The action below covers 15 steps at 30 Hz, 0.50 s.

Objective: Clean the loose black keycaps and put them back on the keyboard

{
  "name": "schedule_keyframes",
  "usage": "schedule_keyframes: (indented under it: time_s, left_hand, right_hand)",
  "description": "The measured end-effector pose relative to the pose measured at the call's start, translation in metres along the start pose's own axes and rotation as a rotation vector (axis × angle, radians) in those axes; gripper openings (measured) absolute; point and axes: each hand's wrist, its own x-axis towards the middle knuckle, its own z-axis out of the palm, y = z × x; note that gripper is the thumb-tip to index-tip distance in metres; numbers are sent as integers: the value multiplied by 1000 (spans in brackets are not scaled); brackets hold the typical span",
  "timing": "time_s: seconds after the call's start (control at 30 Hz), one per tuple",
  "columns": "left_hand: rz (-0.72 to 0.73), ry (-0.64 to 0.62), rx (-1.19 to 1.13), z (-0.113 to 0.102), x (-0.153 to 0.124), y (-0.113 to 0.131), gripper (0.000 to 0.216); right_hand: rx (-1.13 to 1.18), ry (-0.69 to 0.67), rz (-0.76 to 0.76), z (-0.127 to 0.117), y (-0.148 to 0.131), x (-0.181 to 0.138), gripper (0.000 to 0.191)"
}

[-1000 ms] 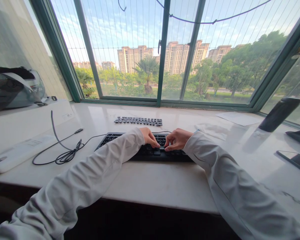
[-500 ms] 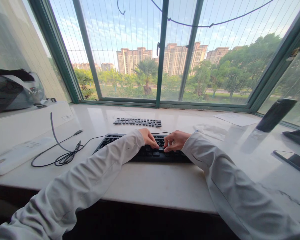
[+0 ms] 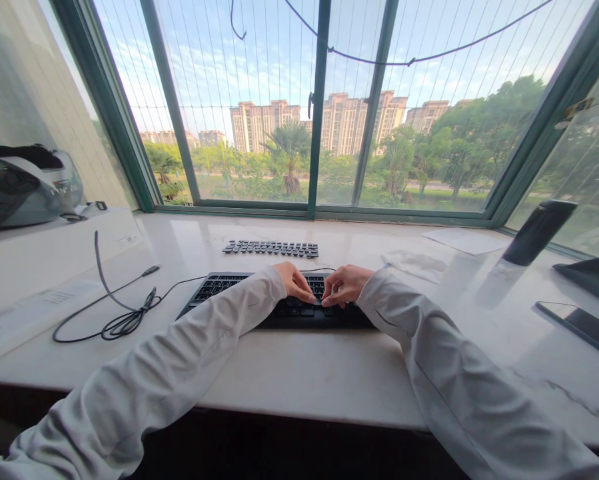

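A black keyboard (image 3: 319, 321) lies on the white countertop, its middle partly covered by my hands and left sleeve. My left hand (image 3: 295, 281) reaches over it with the fingers pressed together, tips down at the front keys. Close beside it, my right hand (image 3: 346, 285) is bent into a pinch, and its fingertips nearly meet the left ones on the keyboard. Whatever the fingertips hold, if anything, is too small to make out. Behind the keyboard, loose black keycaps (image 3: 272, 249) lie in several neat rows.
A coiled black cable (image 3: 129, 323) lies left of the keyboard, near a white box (image 3: 109, 233) with a bag (image 3: 34, 183) on it. To the right are a clear plastic bag (image 3: 414, 264), paper (image 3: 463, 240), a dark upright object (image 3: 539, 232) and a phone (image 3: 582, 327). Windows stand behind.
The view has shifted slightly. My right hand's fingers have drawn in closer to my left fingertips over the front keys. The loose keycaps have stayed in place.
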Motion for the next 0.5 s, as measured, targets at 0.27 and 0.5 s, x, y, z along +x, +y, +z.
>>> schedule_keyframes:
  time_s: [0.27,0.5]
  left_hand:
    - [27,-28,113,-2,1,1,37]
    - [39,-60,196,-1,3,5,35]
  right_hand:
    - [4,46,31,1,-2,2,37]
    - [47,50,82,2,2,7,42]
